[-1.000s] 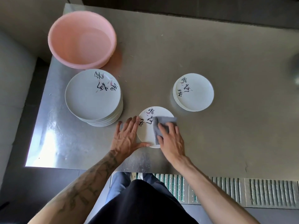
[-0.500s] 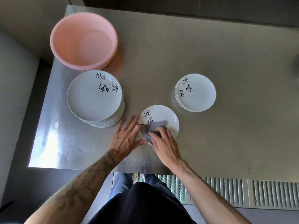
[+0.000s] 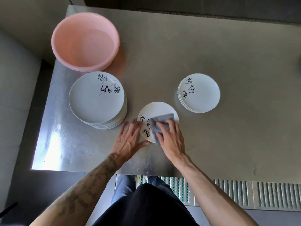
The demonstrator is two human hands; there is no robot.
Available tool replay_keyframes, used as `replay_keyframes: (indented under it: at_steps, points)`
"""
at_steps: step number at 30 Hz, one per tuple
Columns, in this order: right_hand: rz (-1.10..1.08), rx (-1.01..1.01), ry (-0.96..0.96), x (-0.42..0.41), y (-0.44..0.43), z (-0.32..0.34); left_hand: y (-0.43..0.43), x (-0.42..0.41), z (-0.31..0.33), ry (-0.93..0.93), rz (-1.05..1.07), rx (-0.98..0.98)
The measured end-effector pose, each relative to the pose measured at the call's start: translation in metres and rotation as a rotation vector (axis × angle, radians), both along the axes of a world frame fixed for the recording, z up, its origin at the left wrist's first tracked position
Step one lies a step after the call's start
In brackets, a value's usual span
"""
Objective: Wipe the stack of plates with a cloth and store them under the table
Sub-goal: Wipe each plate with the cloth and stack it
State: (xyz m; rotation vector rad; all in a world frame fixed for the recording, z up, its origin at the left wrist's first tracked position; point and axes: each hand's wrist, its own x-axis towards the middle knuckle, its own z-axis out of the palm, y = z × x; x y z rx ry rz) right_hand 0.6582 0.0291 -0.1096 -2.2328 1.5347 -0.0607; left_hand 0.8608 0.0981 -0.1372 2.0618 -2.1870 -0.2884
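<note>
At the near edge of the steel table [image 3: 162, 62], 1 white plate [image 3: 156, 110] lies flat, black brush lettering on its left part. My right hand [image 3: 172, 139] is on the plate's near right part, fingers curled down over a grey cloth [image 3: 161, 119] and clamped on it, thumb at the cloth's near left edge. The cloth is bunched. It lies on the plate face, its far end sticking out past my fingertips toward the plate's right rim and its near end hanging just over the near rim.

My left hand [image 3: 128, 141] lies flat on the table just left of the plate, fingers straight and spread, holding nothing. The fingertips touch the plate's left rim and the thumb reaches right along its near rim.

Left of the plate, near but apart from it, is a tall stack of larger plates [image 3: 92, 101] with lettering on the top one. Right and a bit farther is a short stack of small plates [image 3: 202, 95], apart from the single plate, with the same lettering as the plate I have under the cloth.

At the far left corner, a pink basin [image 3: 65, 46] stands just beyond the tall stack, with its edge over the table's left side. It seems to have water in it.

Below the near edge of the table I see ribbed floor grating [image 3: 244, 193], my jeans and my dark top.
</note>
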Motion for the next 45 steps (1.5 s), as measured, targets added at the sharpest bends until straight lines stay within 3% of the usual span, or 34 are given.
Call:
replay_keyframes:
  at_steps: [7,13,18,23,30,35,40,45]
  points:
    - [0.077,0.036,-0.032,0.008,0.017,-0.002,-0.004,0.002,-0.008,0.018,-0.047,0.038]
    - [-0.043,-0.037,0.010,-0.002,0.013,-0.001,-0.001,0.004,-0.006,0.046,-0.015,0.035]
    - [0.072,0.051,-0.056,0.013,0.021,-0.002,0.006,-0.006,-0.005,0.074,0.009,0.012]
    - [-0.030,-0.006,0.029,-0.002,0.012,0.001,-0.011,0.014,0.000,0.118,-0.081,0.059]
    - [0.049,0.082,-0.024,0.020,0.021,0.002,0.001,0.003,-0.006,-0.025,0.033,0.068]
    - [-0.088,-0.010,0.027,0.002,0.012,0.003,-0.001,0.008,-0.004,-0.076,-0.051,0.038]
    - [0.007,0.070,-0.047,0.019,0.025,0.003,-0.003,0.002,-0.002,-0.020,-0.036,-0.002]
    - [-0.075,0.011,0.022,0.005,0.013,0.005,-0.003,0.008,-0.002,0.053,-0.080,0.060]
